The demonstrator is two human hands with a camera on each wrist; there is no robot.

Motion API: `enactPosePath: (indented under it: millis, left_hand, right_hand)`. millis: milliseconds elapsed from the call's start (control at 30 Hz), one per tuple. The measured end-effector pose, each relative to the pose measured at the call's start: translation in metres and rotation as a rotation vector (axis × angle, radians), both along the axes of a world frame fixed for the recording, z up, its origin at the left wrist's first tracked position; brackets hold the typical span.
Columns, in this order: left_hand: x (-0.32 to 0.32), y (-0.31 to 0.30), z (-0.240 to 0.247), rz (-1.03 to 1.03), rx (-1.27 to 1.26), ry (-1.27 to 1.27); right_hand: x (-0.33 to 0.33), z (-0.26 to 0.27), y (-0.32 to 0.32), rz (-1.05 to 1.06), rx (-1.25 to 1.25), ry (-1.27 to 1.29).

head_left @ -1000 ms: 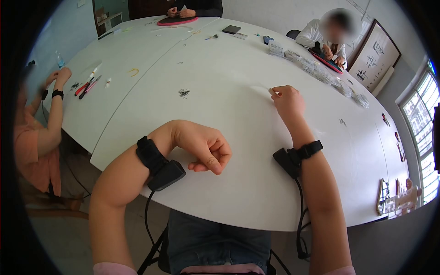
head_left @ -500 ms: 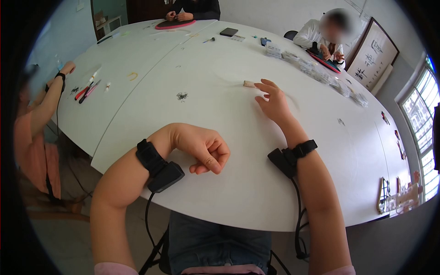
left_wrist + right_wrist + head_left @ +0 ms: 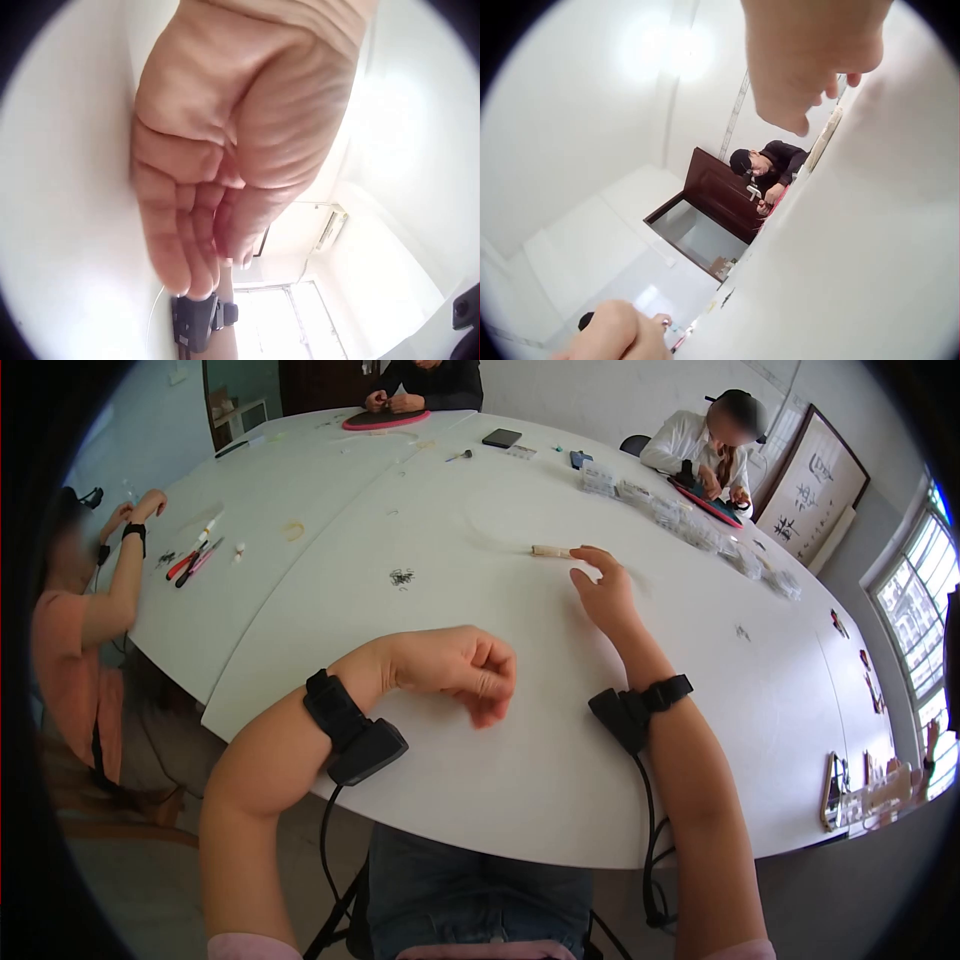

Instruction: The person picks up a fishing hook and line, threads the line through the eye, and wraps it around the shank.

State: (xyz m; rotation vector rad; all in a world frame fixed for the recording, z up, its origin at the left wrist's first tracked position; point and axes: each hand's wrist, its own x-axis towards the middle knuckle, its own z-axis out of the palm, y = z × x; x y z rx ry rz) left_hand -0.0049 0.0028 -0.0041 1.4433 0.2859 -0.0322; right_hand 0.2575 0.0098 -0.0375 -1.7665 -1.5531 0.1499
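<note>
My right hand [image 3: 607, 592] is over the middle of the table, forefinger reaching to the near end of a small pale cylinder [image 3: 550, 551], thumb spread away from it. In the right wrist view the pale cylinder [image 3: 826, 139] lies along the tabletop close to the fingertips. Faint clear strands curve beside it. My left hand [image 3: 455, 665] is bent at the wrist above the near part of the table. Its fingers are curled and the thumb lies against the forefinger; in the left wrist view the palm [image 3: 240, 112] bears no visible object, though the thumb hides the forefinger's tip.
A cluster of small dark bits [image 3: 401, 578] lies on the white table [image 3: 480, 780] beyond my left hand. Pliers [image 3: 190, 563] are at the left. Several clear packets [image 3: 690, 525] line the right back. Three other people sit around the table; a phone stand [image 3: 870, 800] is near right.
My right hand has let go of the pale cylinder, its fingers spreading, and the cylinder now lies left of them. My left hand has shifted slightly right and up.
</note>
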Motion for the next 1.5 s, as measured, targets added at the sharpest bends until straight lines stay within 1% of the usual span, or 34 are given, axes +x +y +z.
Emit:
enactPosePath:
  millis: [33, 67, 133, 200, 267, 300, 367, 400, 467, 533, 600, 633, 667, 733, 867, 967, 1033, 1167, 1267, 1333, 1467, 1500]
  left_hand:
    - [0.002, 0.005, -0.004, 0.091, -0.031, -0.046]
    - [0.004, 0.008, -0.006, 0.094, -0.029, -0.046]
    - [0.006, 0.014, -0.011, 0.369, -0.062, -0.181]
    - [0.005, 0.02, -0.014, 0.389, -0.087, -0.206]
    - [0.005, 0.02, -0.014, 0.474, -0.104, -0.268]
    - [0.005, 0.02, -0.014, 0.475, -0.106, -0.269]
    - [0.006, 0.021, -0.015, 0.492, -0.086, -0.3]
    - [0.006, 0.021, -0.016, 0.488, -0.089, -0.302]
    - [0.006, 0.022, -0.017, 0.5, -0.067, -0.317]
    - [0.005, 0.022, -0.016, 0.484, -0.056, -0.307]
    - [0.006, 0.021, -0.013, 0.467, -0.042, -0.297]
    - [0.006, 0.019, -0.012, 0.503, -0.024, -0.29]
    - [0.005, 0.018, -0.011, 0.542, -0.008, -0.281]
    - [0.004, 0.018, -0.011, 0.573, 0.003, -0.265]
    - [0.002, 0.021, -0.012, 0.677, 0.066, -0.199]
    - [0.003, 0.021, -0.014, 0.697, 0.073, -0.187]
    - [0.003, 0.022, -0.013, 0.673, 0.075, -0.163]
    - [0.004, 0.022, -0.014, 0.607, 0.096, -0.103]
    - [0.004, 0.021, -0.012, 0.595, 0.108, -0.089]
    - [0.004, 0.02, -0.012, 0.598, 0.111, -0.087]
    - [0.004, 0.02, -0.012, 0.621, 0.101, -0.093]
    - [0.004, 0.02, -0.012, 0.621, 0.101, -0.093]
  right_hand:
    - [-0.002, 0.005, -0.002, 0.119, 0.02, 0.244]
    - [-0.007, 0.006, -0.004, 0.123, 0.022, 0.245]
    - [-0.034, 0.014, -0.021, 0.345, -0.053, 0.843]
    - [-0.054, 0.022, -0.036, 0.456, -0.18, 1.014]
    - [-0.071, 0.021, -0.047, 0.546, -0.265, 1.22]
    - [-0.075, 0.021, -0.053, 0.545, -0.267, 1.22]
    - [-0.08, 0.022, -0.063, 0.617, -0.356, 1.223]
    - [-0.081, 0.021, -0.065, 0.611, -0.356, 1.222]
    - [-0.079, 0.022, -0.071, 0.68, -0.409, 1.069]
    - [-0.08, 0.022, -0.071, 0.662, -0.377, 1.029]
    - [-0.084, 0.024, -0.07, 0.584, -0.371, 0.919]
    - [-0.085, 0.024, -0.07, 0.546, -0.37, 0.866]
    - [-0.085, 0.024, -0.07, 0.541, -0.365, 0.867]
    - [-0.085, 0.021, -0.07, 0.459, -0.373, 0.864]
    - [-0.084, 0.019, -0.068, 0.428, -0.386, 0.915]
    - [-0.085, 0.021, -0.07, 0.413, -0.329, 0.958]
    - [-0.084, 0.025, -0.07, 0.299, -0.273, 0.944]
    - [-0.08, 0.019, -0.066, 0.277, -0.216, 0.949]
    - [-0.077, 0.013, -0.063, 0.274, -0.179, 0.973]
    - [-0.075, 0.011, -0.061, 0.236, -0.104, 1.16]
    - [-0.076, 0.011, -0.061, 0.234, -0.106, 1.148]
    - [-0.077, 0.01, -0.061, 0.178, -0.069, 1.066]
